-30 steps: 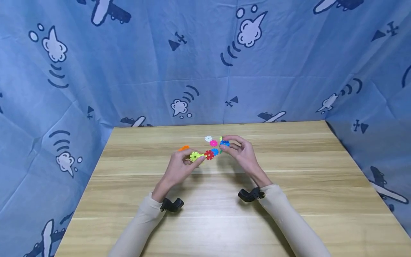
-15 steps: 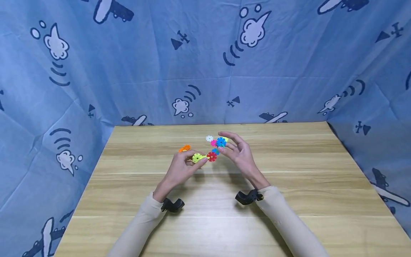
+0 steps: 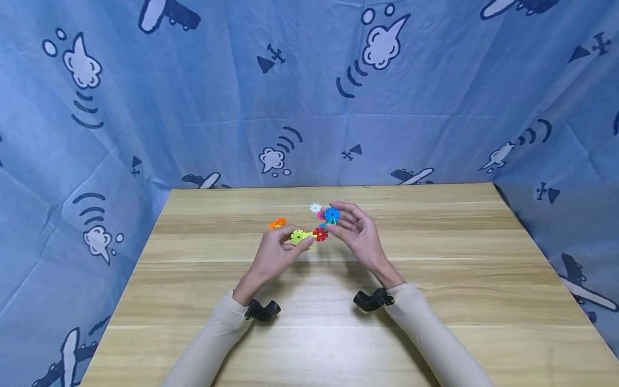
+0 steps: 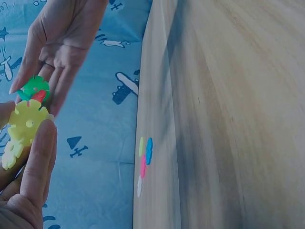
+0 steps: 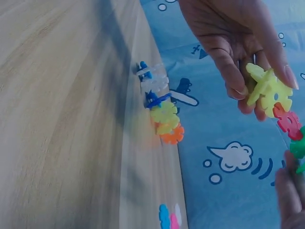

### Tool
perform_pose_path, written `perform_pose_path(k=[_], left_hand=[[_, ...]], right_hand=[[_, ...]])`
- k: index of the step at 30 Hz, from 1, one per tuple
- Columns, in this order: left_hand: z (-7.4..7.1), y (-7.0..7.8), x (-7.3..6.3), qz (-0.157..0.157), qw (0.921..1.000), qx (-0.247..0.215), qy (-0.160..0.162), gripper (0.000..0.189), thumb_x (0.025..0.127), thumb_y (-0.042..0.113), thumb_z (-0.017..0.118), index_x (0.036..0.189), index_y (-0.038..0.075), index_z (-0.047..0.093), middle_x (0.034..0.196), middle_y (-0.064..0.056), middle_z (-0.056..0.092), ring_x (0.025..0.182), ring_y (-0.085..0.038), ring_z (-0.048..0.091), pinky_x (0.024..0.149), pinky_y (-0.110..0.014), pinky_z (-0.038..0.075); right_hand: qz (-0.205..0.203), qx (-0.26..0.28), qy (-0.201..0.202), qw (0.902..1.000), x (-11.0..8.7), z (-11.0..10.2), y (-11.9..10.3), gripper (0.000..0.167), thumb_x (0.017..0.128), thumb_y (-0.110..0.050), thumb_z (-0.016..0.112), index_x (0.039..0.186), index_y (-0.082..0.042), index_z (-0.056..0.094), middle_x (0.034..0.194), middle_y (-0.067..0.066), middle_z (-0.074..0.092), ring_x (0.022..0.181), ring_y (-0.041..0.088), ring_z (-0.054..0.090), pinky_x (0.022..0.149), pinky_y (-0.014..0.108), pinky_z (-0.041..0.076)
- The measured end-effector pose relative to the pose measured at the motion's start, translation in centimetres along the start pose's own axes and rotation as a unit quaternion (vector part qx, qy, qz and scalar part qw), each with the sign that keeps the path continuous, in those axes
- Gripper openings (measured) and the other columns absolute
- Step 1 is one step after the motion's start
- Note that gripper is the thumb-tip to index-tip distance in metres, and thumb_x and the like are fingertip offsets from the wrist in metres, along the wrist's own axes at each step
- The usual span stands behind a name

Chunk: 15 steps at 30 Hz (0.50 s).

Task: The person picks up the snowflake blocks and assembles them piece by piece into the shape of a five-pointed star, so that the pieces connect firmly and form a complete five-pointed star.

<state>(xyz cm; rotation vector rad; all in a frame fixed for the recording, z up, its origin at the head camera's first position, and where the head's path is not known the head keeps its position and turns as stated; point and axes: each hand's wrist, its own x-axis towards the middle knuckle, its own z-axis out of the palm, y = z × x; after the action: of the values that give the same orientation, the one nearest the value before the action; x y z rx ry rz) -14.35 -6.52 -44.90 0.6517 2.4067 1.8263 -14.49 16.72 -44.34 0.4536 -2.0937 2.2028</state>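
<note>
My left hand (image 3: 273, 251) pinches yellow notched plastic discs (image 4: 29, 123) between thumb and fingers, above the tabletop. A red disc (image 3: 320, 234) is joined to the yellow ones and points toward my right hand (image 3: 362, 236). Beyond the red one a green disc (image 4: 34, 87) continues the chain, as the right wrist view also shows. The thumb and fingers of my right hand hold a blue disc (image 3: 332, 214) together with the green one. Two yellow discs (image 5: 271, 90) sit crosswise in the left hand's grip.
On the wooden table (image 3: 309, 333), a white disc (image 3: 315, 208) and a pink disc (image 4: 143, 166) lie flat beside blue and yellow ones. Behind my left hand stands a cluster with orange (image 5: 172, 134), yellow, blue and clear discs. A blue patterned curtain (image 3: 309, 107) borders the table.
My right hand has shifted slightly left, closer to the red disc, and its blue disc has turned its face to the head camera. The left hand keeps its grip and has moved slightly right.
</note>
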Motion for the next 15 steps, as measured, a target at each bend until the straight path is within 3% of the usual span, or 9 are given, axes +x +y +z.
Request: perform_pose_path(k=[5,8,12,15], left_hand=[[0.05,-0.17,-0.11,-0.012,0.9999,-0.001,0.0,0.033,0.096,0.036,0.076,0.118,0.012,0.075,0.109,-0.008,0.077,0.092,-0.021,0.081,0.073,-0.026,0.064],[0.15,-0.08,-0.11,-0.018,0.9998,-0.002,0.001,0.038,0.095,0.037,0.077,0.124,0.014,0.072,0.119,-0.01,0.075,0.101,-0.019,0.078,0.08,-0.033,0.064],[0.39,0.2,-0.16,-0.012,0.9997,0.02,0.003,0.036,0.093,0.037,0.079,0.124,0.02,0.073,0.121,-0.003,0.076,0.112,-0.016,0.072,0.087,-0.036,0.062],[0.58,0.35,-0.15,0.002,0.9994,0.036,0.0,0.027,0.095,0.036,0.077,0.118,0.021,0.075,0.113,0.004,0.078,0.104,-0.014,0.072,0.072,-0.024,0.058]], right_hand=[[0.011,-0.019,0.004,0.9997,-0.04,0.17,0.15,0.051,0.097,-0.005,0.072,0.144,0.001,0.053,0.134,0.025,0.068,0.112,0.01,0.075,0.097,0.028,0.061],[0.022,0.009,0.012,0.9996,-0.12,0.41,0.15,0.041,0.097,-0.003,0.071,0.133,0.006,0.055,0.128,0.016,0.072,0.111,0.009,0.075,0.097,0.028,0.06],[0.024,0.053,0.006,0.9983,-0.16,0.8,0.13,0.028,0.097,-0.001,0.071,0.121,0.003,0.058,0.126,0.014,0.07,0.113,0.013,0.075,0.099,0.03,0.06],[0.02,0.052,-0.004,0.9984,-0.19,0.93,0.08,0.027,0.097,-0.002,0.071,0.121,0.0,0.059,0.127,0.019,0.071,0.113,0.015,0.075,0.101,0.03,0.059]])
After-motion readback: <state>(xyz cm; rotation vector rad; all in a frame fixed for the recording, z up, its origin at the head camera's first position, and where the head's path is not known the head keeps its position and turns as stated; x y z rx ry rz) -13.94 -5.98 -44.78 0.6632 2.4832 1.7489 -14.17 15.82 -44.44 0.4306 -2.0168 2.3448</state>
